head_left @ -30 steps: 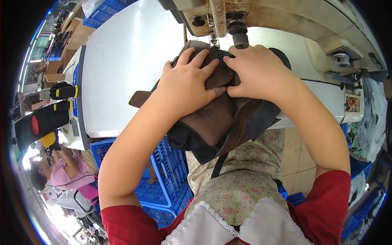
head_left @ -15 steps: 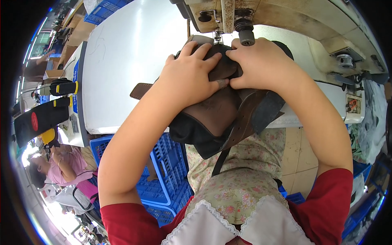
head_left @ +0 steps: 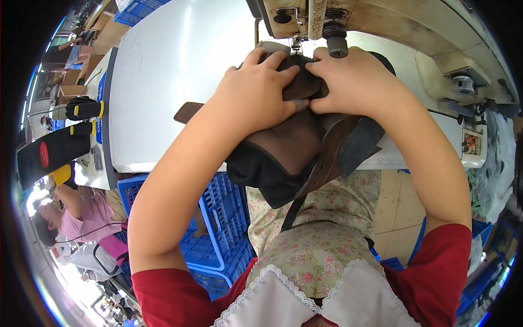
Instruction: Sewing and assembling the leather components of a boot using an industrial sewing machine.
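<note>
Both my hands grip a black and dark brown bag (head_left: 286, 143), which looks like fabric with leather panels, under the head of a sewing machine (head_left: 381, 22). My left hand (head_left: 259, 87) presses on its left side, fingers curled over the top near the presser foot (head_left: 296, 44). On the other side my right hand (head_left: 348, 82) pinches the material, its thumb close to the left one. A brown strap with punched holes (head_left: 327, 158) hangs toward my lap, and a stitched leather tab (head_left: 188, 111) sticks out to the left. The needle point is hidden.
The white machine table (head_left: 158, 92) spreads to the left. Blue plastic crates (head_left: 215, 218) stand below its front edge. Farther left, a person in pink (head_left: 90, 218) sits by another machine (head_left: 54, 150). Clear plastic bags (head_left: 498, 158) hang at the right.
My hands and the bag stay together at the presser foot, with hardly any movement between them. The whole view has shifted slightly. The person in pink has changed arm position.
</note>
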`<control>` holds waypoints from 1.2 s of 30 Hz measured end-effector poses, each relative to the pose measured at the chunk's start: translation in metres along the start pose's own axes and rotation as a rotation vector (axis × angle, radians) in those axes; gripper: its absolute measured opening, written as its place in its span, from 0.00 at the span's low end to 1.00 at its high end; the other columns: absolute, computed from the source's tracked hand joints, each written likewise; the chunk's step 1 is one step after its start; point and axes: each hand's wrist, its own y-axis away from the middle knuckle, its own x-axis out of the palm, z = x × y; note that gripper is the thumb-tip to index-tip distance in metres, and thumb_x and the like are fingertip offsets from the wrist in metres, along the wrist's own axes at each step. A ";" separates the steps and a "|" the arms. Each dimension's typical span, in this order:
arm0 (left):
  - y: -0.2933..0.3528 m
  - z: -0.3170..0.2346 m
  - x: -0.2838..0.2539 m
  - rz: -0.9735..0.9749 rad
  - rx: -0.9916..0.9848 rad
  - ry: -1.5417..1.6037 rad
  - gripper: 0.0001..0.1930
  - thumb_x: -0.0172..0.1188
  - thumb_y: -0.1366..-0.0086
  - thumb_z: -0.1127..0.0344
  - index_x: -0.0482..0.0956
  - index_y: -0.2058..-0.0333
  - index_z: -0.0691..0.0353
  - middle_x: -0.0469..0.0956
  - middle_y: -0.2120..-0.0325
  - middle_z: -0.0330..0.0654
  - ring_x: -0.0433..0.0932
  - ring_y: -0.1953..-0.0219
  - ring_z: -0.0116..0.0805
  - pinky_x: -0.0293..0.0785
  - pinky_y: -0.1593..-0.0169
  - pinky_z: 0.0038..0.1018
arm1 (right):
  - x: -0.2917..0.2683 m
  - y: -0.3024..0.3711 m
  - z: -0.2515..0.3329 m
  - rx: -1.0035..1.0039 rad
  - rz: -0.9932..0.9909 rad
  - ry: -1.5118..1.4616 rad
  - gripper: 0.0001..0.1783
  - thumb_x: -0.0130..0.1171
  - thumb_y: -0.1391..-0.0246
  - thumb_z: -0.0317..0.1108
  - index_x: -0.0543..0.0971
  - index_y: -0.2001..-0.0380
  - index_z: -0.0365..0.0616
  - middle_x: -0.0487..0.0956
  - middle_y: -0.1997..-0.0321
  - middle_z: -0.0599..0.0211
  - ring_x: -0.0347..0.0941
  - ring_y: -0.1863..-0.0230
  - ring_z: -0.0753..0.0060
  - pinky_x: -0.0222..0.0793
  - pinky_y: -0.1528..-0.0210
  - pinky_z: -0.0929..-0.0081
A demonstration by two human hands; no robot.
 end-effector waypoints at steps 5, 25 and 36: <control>-0.005 0.004 0.002 -0.010 0.006 0.001 0.29 0.65 0.44 0.50 0.78 0.43 0.49 0.71 0.39 0.42 0.66 0.35 0.50 0.74 0.40 0.43 | 0.001 0.000 -0.001 0.007 -0.025 0.006 0.22 0.68 0.62 0.54 0.83 0.74 0.44 0.84 0.71 0.58 0.82 0.63 0.56 0.78 0.57 0.61; -0.009 0.005 0.003 -0.042 0.001 0.026 0.29 0.64 0.43 0.44 0.80 0.45 0.50 0.71 0.40 0.40 0.67 0.36 0.49 0.74 0.40 0.42 | -0.007 -0.006 -0.005 0.064 0.159 0.013 0.33 0.69 0.62 0.51 0.81 0.51 0.46 0.79 0.52 0.64 0.80 0.62 0.48 0.77 0.57 0.58; -0.011 0.004 0.004 -0.021 -0.005 0.026 0.29 0.65 0.44 0.46 0.80 0.45 0.49 0.71 0.40 0.40 0.67 0.36 0.47 0.74 0.41 0.42 | 0.003 -0.001 -0.010 0.047 0.000 -0.024 0.26 0.66 0.61 0.57 0.83 0.68 0.45 0.82 0.68 0.52 0.81 0.63 0.51 0.77 0.56 0.59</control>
